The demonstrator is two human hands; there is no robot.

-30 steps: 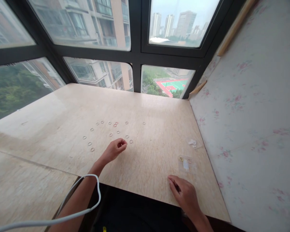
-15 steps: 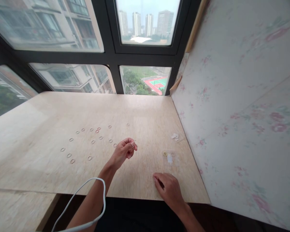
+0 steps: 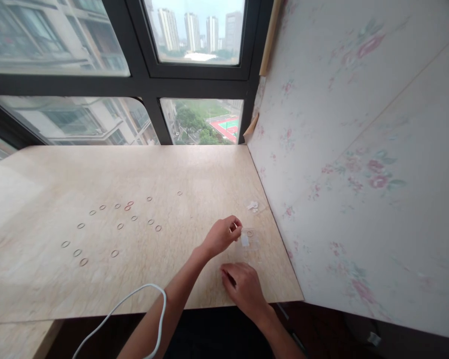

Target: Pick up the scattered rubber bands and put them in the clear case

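Note:
My left hand (image 3: 224, 234) is over the left edge of a clear plastic box (image 3: 253, 244), its thumb and fingertips pinched together. What the pinch holds, if anything, is too small to make out. Inside the box a ring (image 3: 250, 233) and a white label (image 3: 245, 241) show. My right hand (image 3: 243, 286) rests on the marble-patterned counter (image 3: 194, 169) below the box, fingers curled, their contents hidden. Several thin rings (image 3: 114, 254) lie spread over the counter to the left, with two reddish rings (image 3: 129, 205) touching each other.
Small white pieces (image 3: 253, 206) lie behind the box, near the flowered wall (image 3: 322, 149). A white cable (image 3: 163, 309) loops over my left forearm. Dark-framed windows (image 3: 198, 89) stand along the counter's back edge.
My left hand has moved right, from the middle of the counter to the box, where it now hides part of it. The view has turned right. My right hand stays curled near the front edge.

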